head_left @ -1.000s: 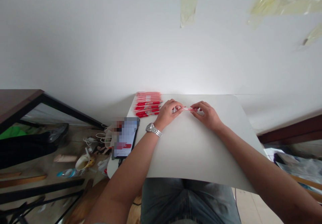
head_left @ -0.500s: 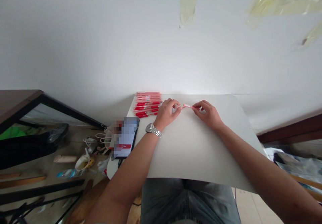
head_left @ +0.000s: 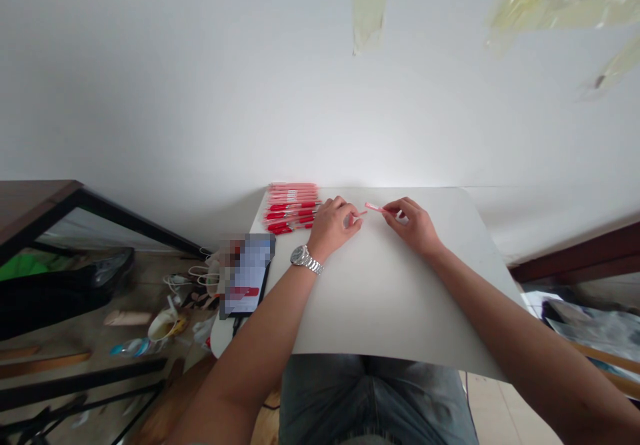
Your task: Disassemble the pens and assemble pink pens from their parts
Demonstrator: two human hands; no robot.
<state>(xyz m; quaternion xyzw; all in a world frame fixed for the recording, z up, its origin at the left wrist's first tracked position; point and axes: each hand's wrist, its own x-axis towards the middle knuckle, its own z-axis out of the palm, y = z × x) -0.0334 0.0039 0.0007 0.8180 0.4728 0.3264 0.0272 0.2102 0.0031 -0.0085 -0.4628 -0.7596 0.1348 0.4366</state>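
In the head view, the left hand (head_left: 333,226) pinched a thin pink piece (head_left: 363,213) while the right hand (head_left: 414,228) gripped a pink tube (head_left: 373,207), the two parts separated over the table (head_left: 390,291). Red pens (head_left: 295,205) lay beside the left hand.

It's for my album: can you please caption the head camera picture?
Left hand and right hand each hold a pink piece over a white table, near red and pink pens.
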